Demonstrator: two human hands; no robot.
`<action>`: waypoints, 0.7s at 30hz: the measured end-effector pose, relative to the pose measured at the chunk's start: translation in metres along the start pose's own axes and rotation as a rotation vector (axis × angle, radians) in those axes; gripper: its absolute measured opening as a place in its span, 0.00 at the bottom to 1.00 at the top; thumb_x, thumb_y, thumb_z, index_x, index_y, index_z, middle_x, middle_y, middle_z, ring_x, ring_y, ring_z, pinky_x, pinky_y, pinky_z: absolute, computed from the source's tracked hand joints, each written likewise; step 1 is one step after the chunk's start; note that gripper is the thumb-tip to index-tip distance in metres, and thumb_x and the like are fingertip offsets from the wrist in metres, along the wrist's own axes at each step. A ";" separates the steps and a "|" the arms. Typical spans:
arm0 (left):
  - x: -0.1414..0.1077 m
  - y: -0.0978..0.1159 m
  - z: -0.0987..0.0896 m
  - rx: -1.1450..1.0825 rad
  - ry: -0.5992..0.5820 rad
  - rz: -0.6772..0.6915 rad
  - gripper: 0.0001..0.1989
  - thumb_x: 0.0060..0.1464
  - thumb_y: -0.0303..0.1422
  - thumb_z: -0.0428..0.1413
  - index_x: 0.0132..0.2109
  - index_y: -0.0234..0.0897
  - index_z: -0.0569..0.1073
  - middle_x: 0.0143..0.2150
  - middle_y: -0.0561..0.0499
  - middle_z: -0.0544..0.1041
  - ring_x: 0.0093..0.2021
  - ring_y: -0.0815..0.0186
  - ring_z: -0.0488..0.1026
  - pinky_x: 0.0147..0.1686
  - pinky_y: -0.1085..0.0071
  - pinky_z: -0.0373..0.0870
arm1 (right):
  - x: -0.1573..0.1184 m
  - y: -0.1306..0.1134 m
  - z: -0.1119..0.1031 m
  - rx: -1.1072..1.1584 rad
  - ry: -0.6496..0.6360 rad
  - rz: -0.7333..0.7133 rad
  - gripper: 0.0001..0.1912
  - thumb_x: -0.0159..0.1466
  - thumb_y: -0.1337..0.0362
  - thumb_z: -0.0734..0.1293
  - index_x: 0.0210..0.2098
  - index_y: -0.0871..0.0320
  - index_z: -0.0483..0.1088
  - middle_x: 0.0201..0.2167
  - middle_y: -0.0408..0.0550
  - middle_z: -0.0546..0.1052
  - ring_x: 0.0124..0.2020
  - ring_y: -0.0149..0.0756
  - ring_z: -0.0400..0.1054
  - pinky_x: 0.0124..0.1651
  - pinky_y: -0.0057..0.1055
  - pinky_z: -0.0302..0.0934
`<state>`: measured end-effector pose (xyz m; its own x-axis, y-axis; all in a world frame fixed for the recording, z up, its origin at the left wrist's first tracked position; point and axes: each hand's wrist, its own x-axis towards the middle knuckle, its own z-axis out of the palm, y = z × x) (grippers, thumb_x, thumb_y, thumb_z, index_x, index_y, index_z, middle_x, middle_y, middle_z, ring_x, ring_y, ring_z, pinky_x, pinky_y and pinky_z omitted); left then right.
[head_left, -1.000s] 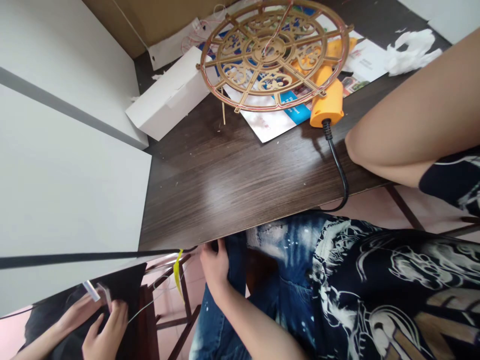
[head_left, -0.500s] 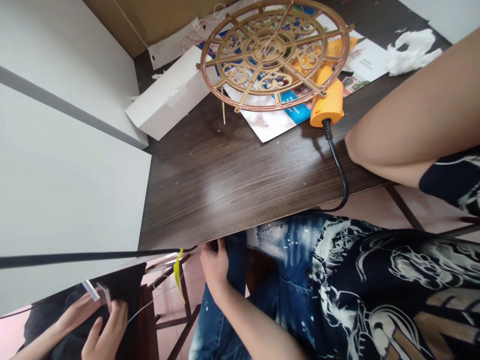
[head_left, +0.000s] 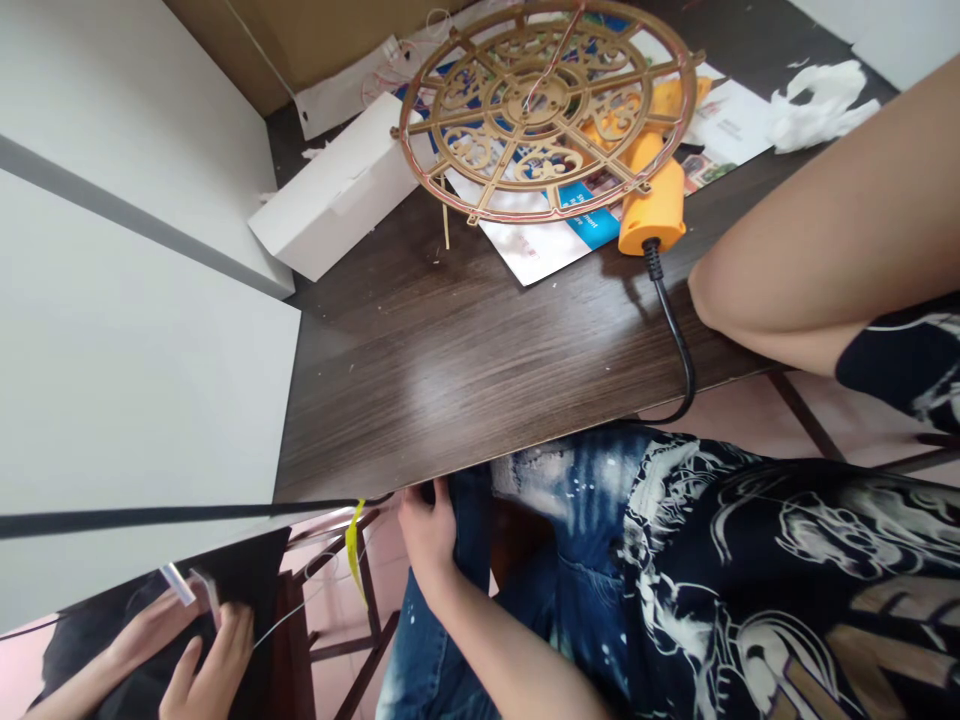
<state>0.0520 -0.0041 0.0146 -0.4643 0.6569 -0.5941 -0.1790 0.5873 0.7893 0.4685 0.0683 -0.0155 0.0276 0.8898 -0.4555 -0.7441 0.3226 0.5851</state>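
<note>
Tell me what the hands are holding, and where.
The left hand grips the jeans near the table edge; the right hand is out of view.

Gilt metal wheel (head_left: 536,100), glossy wood-grain tabletop (head_left: 480,390), orange plastic housing (head_left: 651,205)

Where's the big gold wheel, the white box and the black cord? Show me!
gold wheel (head_left: 537,100), head view, on its centre hub
white box (head_left: 330,190), head view, on its top
black cord (head_left: 677,330), head view, on its curve near the table edge

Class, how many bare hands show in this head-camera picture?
3. One hand on bleached jeans below the table edge; a second hand and third hand at lower left, beside a small pale strip. More may be hidden.
</note>
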 end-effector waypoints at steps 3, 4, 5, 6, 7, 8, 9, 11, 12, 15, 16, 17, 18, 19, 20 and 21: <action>0.000 0.000 0.002 0.010 0.018 -0.017 0.28 0.55 0.46 0.59 0.60 0.39 0.72 0.55 0.44 0.74 0.74 0.62 0.52 0.74 0.71 0.41 | 0.001 0.001 -0.002 -0.003 -0.006 -0.012 0.12 0.65 0.60 0.71 0.44 0.61 0.72 0.43 0.42 0.81 0.54 0.19 0.73 0.61 0.16 0.60; -0.001 -0.001 0.002 0.019 0.011 -0.019 0.29 0.55 0.48 0.59 0.60 0.39 0.72 0.55 0.44 0.74 0.74 0.62 0.52 0.74 0.73 0.40 | 0.001 0.001 -0.002 -0.004 -0.010 -0.015 0.11 0.66 0.60 0.70 0.44 0.61 0.73 0.43 0.42 0.81 0.54 0.20 0.73 0.60 0.17 0.61; -0.001 -0.001 0.003 0.028 0.000 -0.019 0.30 0.54 0.48 0.59 0.60 0.39 0.71 0.55 0.44 0.74 0.74 0.63 0.51 0.74 0.74 0.40 | 0.001 0.001 -0.003 -0.004 -0.013 -0.018 0.11 0.66 0.60 0.69 0.44 0.61 0.73 0.43 0.43 0.81 0.54 0.21 0.73 0.60 0.18 0.62; -0.002 -0.001 0.003 0.034 -0.009 -0.017 0.30 0.54 0.49 0.59 0.60 0.39 0.71 0.55 0.44 0.74 0.75 0.63 0.50 0.73 0.75 0.40 | 0.001 0.001 -0.003 -0.004 -0.017 -0.019 0.11 0.67 0.60 0.69 0.44 0.61 0.73 0.43 0.43 0.81 0.54 0.21 0.73 0.59 0.19 0.63; -0.003 -0.002 0.003 0.040 -0.015 -0.014 0.30 0.55 0.49 0.59 0.60 0.39 0.71 0.55 0.44 0.74 0.75 0.64 0.50 0.73 0.76 0.39 | 0.001 0.001 -0.004 -0.005 -0.021 -0.019 0.12 0.67 0.60 0.69 0.45 0.61 0.73 0.43 0.43 0.81 0.54 0.21 0.73 0.59 0.19 0.63; -0.003 -0.002 0.004 0.044 -0.017 -0.014 0.30 0.55 0.49 0.58 0.60 0.39 0.71 0.55 0.44 0.74 0.75 0.64 0.50 0.73 0.76 0.39 | 0.001 0.001 -0.004 -0.007 -0.026 -0.017 0.12 0.66 0.59 0.69 0.45 0.61 0.73 0.43 0.43 0.81 0.54 0.22 0.74 0.59 0.20 0.63; -0.003 -0.002 0.004 0.042 -0.012 -0.019 0.29 0.56 0.49 0.58 0.60 0.39 0.71 0.55 0.45 0.74 0.75 0.65 0.50 0.73 0.76 0.39 | 0.001 0.001 -0.004 -0.009 -0.030 -0.014 0.13 0.66 0.59 0.70 0.45 0.61 0.73 0.43 0.43 0.81 0.53 0.22 0.74 0.60 0.20 0.63; -0.002 -0.001 0.004 0.011 0.015 -0.059 0.28 0.57 0.48 0.56 0.60 0.39 0.71 0.55 0.45 0.75 0.74 0.66 0.51 0.73 0.78 0.39 | 0.001 0.001 -0.004 -0.016 -0.038 -0.006 0.14 0.65 0.58 0.71 0.45 0.61 0.72 0.42 0.42 0.81 0.53 0.21 0.74 0.60 0.19 0.61; -0.001 0.000 0.003 -0.014 0.034 -0.086 0.28 0.57 0.48 0.56 0.60 0.39 0.72 0.55 0.46 0.75 0.74 0.66 0.52 0.73 0.78 0.40 | 0.001 0.000 -0.004 -0.020 -0.042 -0.003 0.15 0.64 0.58 0.71 0.45 0.61 0.72 0.42 0.42 0.81 0.53 0.21 0.74 0.60 0.17 0.60; 0.006 0.003 0.001 -0.104 0.095 -0.172 0.28 0.56 0.47 0.56 0.60 0.38 0.72 0.52 0.47 0.77 0.69 0.66 0.61 0.73 0.77 0.42 | 0.001 -0.001 -0.003 -0.035 -0.052 0.000 0.15 0.64 0.58 0.71 0.45 0.62 0.72 0.42 0.42 0.81 0.54 0.19 0.73 0.61 0.15 0.59; 0.009 0.004 0.000 -0.134 0.111 -0.201 0.27 0.56 0.46 0.55 0.59 0.38 0.72 0.51 0.48 0.78 0.66 0.66 0.65 0.72 0.78 0.43 | 0.001 -0.001 -0.002 -0.043 -0.055 -0.001 0.14 0.64 0.58 0.71 0.44 0.61 0.72 0.42 0.42 0.81 0.53 0.19 0.73 0.61 0.16 0.59; 0.012 0.005 -0.001 -0.163 0.125 -0.226 0.26 0.56 0.45 0.55 0.58 0.38 0.73 0.49 0.48 0.79 0.62 0.67 0.69 0.71 0.79 0.46 | 0.000 -0.001 -0.002 -0.052 -0.057 -0.001 0.13 0.64 0.58 0.71 0.44 0.60 0.72 0.42 0.42 0.81 0.53 0.20 0.73 0.60 0.16 0.60; 0.014 0.005 -0.003 -0.190 0.133 -0.252 0.25 0.56 0.44 0.54 0.58 0.38 0.74 0.48 0.49 0.80 0.59 0.69 0.72 0.70 0.81 0.49 | 0.000 -0.001 -0.001 -0.062 -0.059 0.000 0.13 0.64 0.58 0.71 0.43 0.59 0.72 0.42 0.41 0.81 0.53 0.20 0.74 0.60 0.17 0.61; 0.016 0.006 -0.004 -0.213 0.140 -0.275 0.24 0.57 0.43 0.54 0.57 0.38 0.74 0.48 0.49 0.80 0.55 0.70 0.75 0.68 0.83 0.53 | 0.000 -0.001 -0.001 -0.072 -0.058 0.001 0.13 0.64 0.58 0.72 0.43 0.59 0.72 0.41 0.40 0.81 0.53 0.20 0.74 0.60 0.17 0.61; 0.018 0.006 -0.005 -0.230 0.140 -0.289 0.24 0.57 0.43 0.54 0.57 0.39 0.74 0.47 0.50 0.80 0.52 0.70 0.76 0.65 0.85 0.57 | 0.000 0.000 0.000 -0.083 -0.057 0.004 0.13 0.63 0.57 0.72 0.42 0.58 0.72 0.41 0.39 0.81 0.53 0.20 0.74 0.60 0.17 0.61; 0.019 0.006 -0.006 -0.241 0.132 -0.295 0.24 0.56 0.42 0.54 0.57 0.39 0.74 0.47 0.50 0.81 0.50 0.71 0.77 0.61 0.87 0.61 | 0.000 0.000 0.001 -0.092 -0.053 0.007 0.13 0.63 0.57 0.72 0.42 0.58 0.72 0.41 0.38 0.81 0.53 0.19 0.73 0.60 0.16 0.60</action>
<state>0.0366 0.0093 0.0088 -0.4669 0.4013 -0.7880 -0.5121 0.6038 0.6109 0.4690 0.0686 -0.0154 0.0561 0.9085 -0.4142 -0.8025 0.2879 0.5226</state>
